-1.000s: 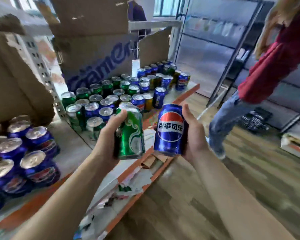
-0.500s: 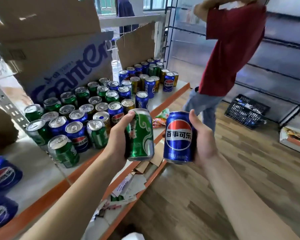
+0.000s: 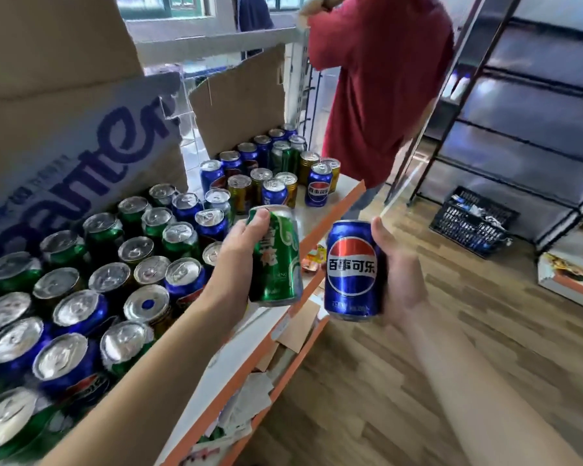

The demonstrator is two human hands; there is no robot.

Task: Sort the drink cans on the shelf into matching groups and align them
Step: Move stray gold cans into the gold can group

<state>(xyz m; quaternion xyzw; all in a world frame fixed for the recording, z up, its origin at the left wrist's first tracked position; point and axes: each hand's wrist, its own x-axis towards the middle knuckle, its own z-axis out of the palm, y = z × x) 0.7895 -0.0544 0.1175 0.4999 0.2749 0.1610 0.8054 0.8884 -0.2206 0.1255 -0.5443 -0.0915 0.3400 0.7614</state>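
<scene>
Gripping one green can (image 3: 280, 260), left fingers (image 3: 258, 218) curl; right fingers (image 3: 379, 233) clasp one blue can (image 3: 350, 270).

In hands (image 3: 236, 264): green can (image 3: 278, 260), blue can (image 3: 350, 270)

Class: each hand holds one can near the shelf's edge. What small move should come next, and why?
Probably set the blue can, held by the right hand, beside the matching blue can farther along the shelf; bare shelf shows in front of it.
</scene>
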